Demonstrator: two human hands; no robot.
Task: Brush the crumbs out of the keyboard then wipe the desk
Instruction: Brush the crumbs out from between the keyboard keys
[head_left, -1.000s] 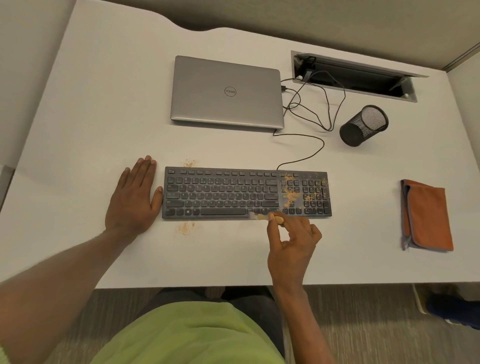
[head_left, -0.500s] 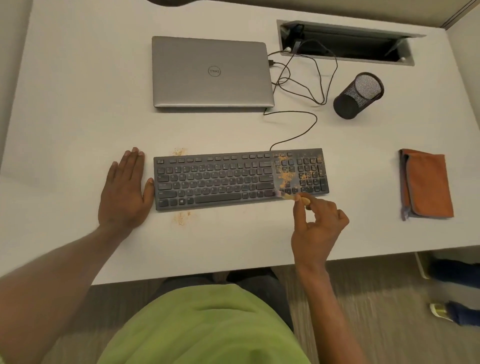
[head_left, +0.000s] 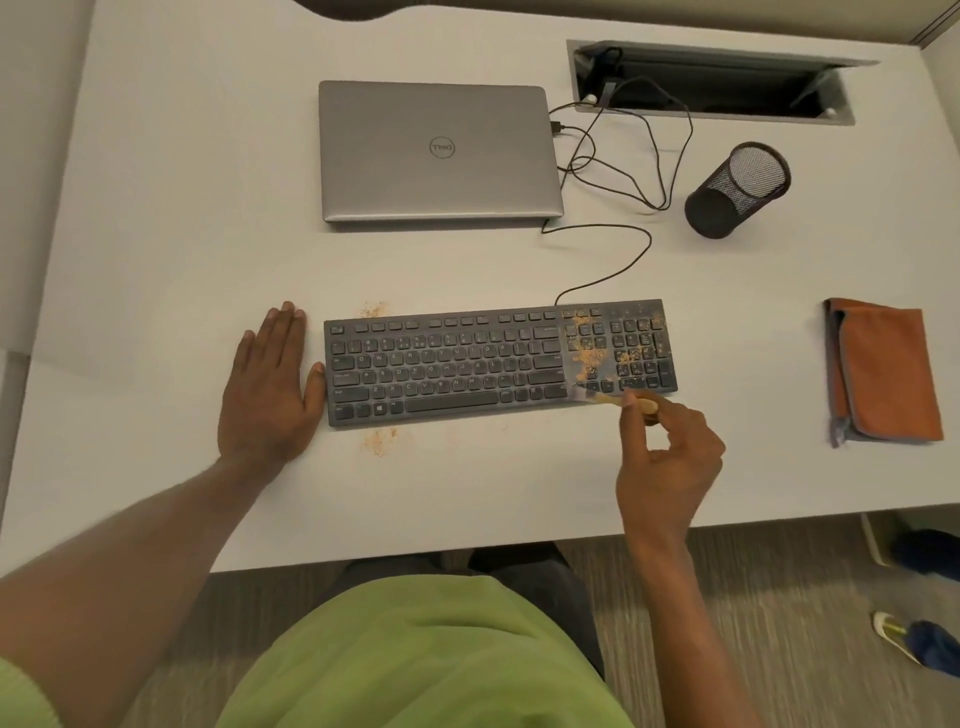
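One keyboard, laptop, brush, cloth, mesh cup; two hands

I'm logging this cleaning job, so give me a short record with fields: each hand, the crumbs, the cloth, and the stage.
left hand: flat on the desk, thumb against the keyboard's left end
right hand: pinches the brush, bristles at the keyboard's front edge, toward its right end
crumbs: thickest on the keyboard's right part; two small patches on the desk
cloth: orange, folded, right side of desk, untouched
stage: brushing under way, wiping not begun
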